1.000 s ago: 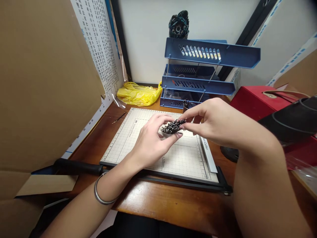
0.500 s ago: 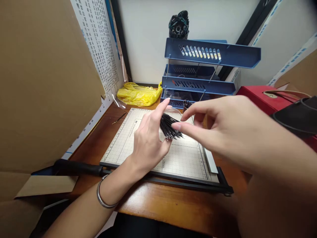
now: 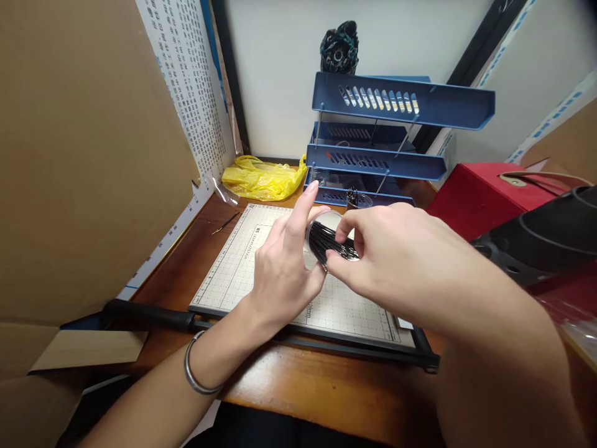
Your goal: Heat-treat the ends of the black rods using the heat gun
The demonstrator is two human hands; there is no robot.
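Observation:
My left hand (image 3: 289, 252) is wrapped round a clear round cup (image 3: 329, 216), tilted with its mouth toward my right. A dense bundle of thin black sticks with shiny tips (image 3: 321, 239) lies inside it and pokes out of the mouth. At that mouth, the thumb and index finger of my right hand (image 3: 382, 246) close on the protruding sticks. How many they grip is hidden. Beneath both hands lies a paper cutter with a gridded cream board (image 3: 233, 280); its black handle (image 3: 144, 314) is at the left.
A second cup of black sticks (image 3: 353, 199) stands behind my hands, before the blue tray rack (image 3: 401, 99). A yellow plastic bag (image 3: 263, 179) lies at the back. One loose thin stick (image 3: 226, 223) is left of the board. A red box (image 3: 480, 193) and black cylinder (image 3: 550, 236) flank the right.
My right hand has moved in to the bundle, and its fingers have closed on the sticks. The cup in my left hand has turned slightly, showing more of its rim.

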